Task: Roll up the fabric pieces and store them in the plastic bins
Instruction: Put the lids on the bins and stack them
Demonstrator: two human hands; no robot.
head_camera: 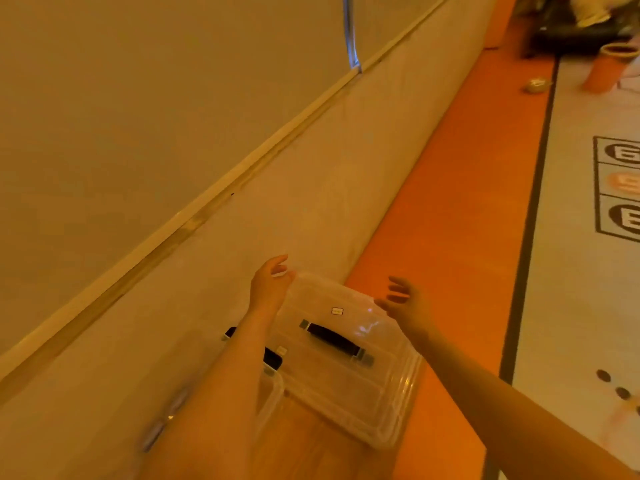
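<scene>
At the bottom centre of the frame, two bare forearms reach forward over clear plastic bins on the floor. The nearest bin (266,396) shows only a rounded corner and part of a black handle; the left forearm hides most of it. Just beyond, touching or overlapping it, lies a clear lidded bin (346,355) with a black carry handle (334,339) across its lid and a small label above that.

The left hand (272,280) rests at the far left corner of the lid, fingers loosely curved; whether they grip the rim I cannot tell. The right hand (403,301) hovers just beside the far right corner, fingers spread and relaxed, holding nothing.

The bin looks light, stiff and smooth, likely slippery on its flat faces and apt to flex or crack if squeezed. The safest holds seem to be the black handle or both short ends under the rim.

No fabric pieces are in view, and the lidded bin appears empty.

Further off, an orange strip (450,220) runs diagonally toward the upper right, beside a white mat (575,271) with printed markings. A pale padded wall (311,188) fills the left. An orange tube (609,69) stands at the far upper right.
</scene>
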